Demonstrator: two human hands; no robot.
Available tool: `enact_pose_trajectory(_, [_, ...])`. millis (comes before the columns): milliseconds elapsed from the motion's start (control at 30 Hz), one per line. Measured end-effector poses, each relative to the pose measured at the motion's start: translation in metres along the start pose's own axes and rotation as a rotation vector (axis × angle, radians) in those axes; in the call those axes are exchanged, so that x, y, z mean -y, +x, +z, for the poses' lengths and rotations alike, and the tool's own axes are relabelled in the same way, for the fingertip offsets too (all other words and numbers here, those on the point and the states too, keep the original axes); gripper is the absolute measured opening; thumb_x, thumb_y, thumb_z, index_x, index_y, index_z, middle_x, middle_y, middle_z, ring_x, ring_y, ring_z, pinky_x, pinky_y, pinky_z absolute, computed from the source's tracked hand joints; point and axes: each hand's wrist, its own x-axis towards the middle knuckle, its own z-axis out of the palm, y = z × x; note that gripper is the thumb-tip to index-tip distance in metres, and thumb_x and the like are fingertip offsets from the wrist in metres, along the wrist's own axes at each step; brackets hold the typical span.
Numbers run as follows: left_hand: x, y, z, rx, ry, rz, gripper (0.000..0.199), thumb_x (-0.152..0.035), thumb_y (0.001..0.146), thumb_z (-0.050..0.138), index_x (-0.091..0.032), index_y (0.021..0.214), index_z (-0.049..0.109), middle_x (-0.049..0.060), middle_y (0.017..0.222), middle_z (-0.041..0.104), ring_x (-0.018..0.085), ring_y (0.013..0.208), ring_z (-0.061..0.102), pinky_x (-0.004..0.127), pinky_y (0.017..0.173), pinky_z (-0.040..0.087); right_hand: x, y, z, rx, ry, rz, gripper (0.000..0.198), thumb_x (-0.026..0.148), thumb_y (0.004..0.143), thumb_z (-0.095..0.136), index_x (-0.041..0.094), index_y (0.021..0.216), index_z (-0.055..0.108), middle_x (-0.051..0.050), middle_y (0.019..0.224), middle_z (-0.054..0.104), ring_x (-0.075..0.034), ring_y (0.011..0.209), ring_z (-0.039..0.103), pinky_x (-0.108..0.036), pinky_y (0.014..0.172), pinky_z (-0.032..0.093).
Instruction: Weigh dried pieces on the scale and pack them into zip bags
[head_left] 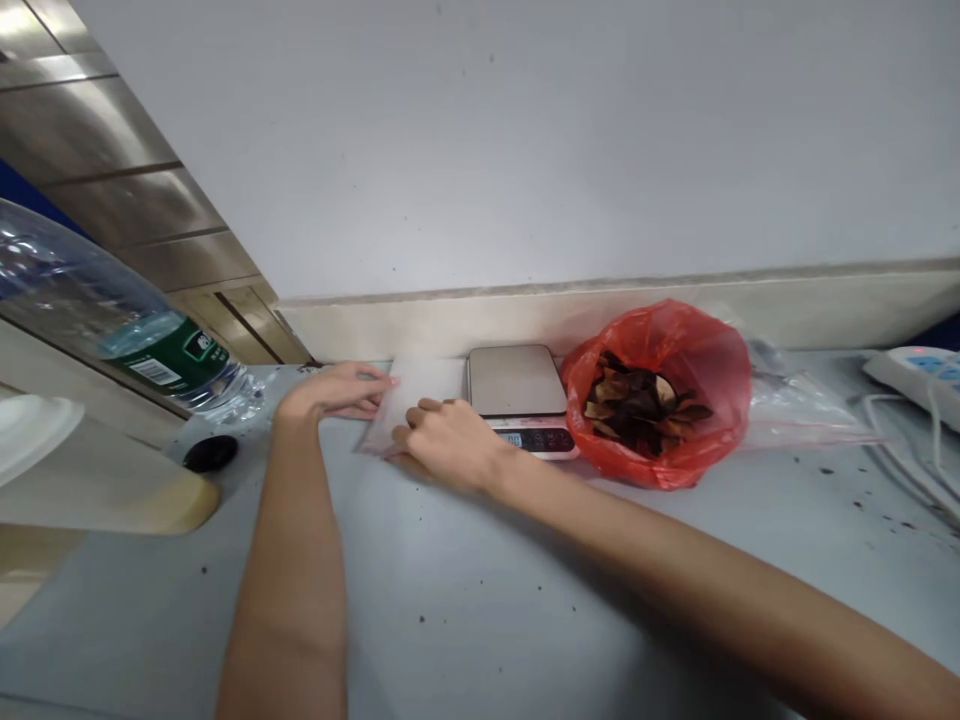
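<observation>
A translucent plastic bag (427, 385) lies flat against the left side of a small kitchen scale (517, 380) with a metal plate and a lit display. My left hand (337, 390) rests at the bag's left edge, fingers stretched out and apart, the fingertips touching it. Over the bag's near right part, my right hand (446, 440) has curled fingers closed on its near edge; the fingertips are partly hidden. To the right of the scale stands an open red plastic bag (712, 400) with dark brown dried pieces (641, 405) inside.
A tilted water bottle (172, 355), a black cap (211, 453) and a pale container (97, 480) are at the left. Clear plastic (802, 410) lies behind the red bag. A white device (919, 370) with cables sits far right. A wall (525, 150) rises behind the table.
</observation>
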Motion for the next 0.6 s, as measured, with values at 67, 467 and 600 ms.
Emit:
enact_pose_trajectory(67, [0.002,0.007,0.003,-0.010,0.018,0.014,0.048,-0.054,0.057,0.093,-0.024,0.085,0.069,-0.001,0.069,0.071,0.023,0.078,0.077,0.031,0.075,0.065,-0.001,-0.002,0.005,0.021,0.019,0.012,0.029,0.026,0.110,0.053,0.015,0.126,0.074,-0.017,0.119,0.078,-0.029,0.115,0.071,-0.036,0.077,0.054])
enact_pose_trajectory(467, [-0.008,0.011,0.010,-0.108,0.229,0.278,0.041,-0.024,0.057,0.078,-0.025,0.096,0.065,-0.007,0.075,0.056,0.017,0.075,0.062,0.026,0.073,0.050,-0.014,-0.016,-0.006,0.061,0.060,0.047,0.030,0.012,0.107,0.051,0.015,0.122,0.077,-0.012,0.123,0.079,-0.025,0.117,0.071,-0.032,0.080,0.052])
enact_pose_trajectory(600, [-0.013,0.012,0.015,-0.042,0.288,0.340,0.051,-0.023,0.062,0.070,-0.024,0.113,0.075,-0.001,0.090,0.062,0.019,0.081,0.066,0.029,0.082,0.053,-0.013,-0.017,-0.003,0.044,0.040,0.063,0.033,0.008,0.106,0.049,0.012,0.124,0.077,-0.016,0.123,0.079,-0.030,0.127,0.066,-0.036,0.087,0.054])
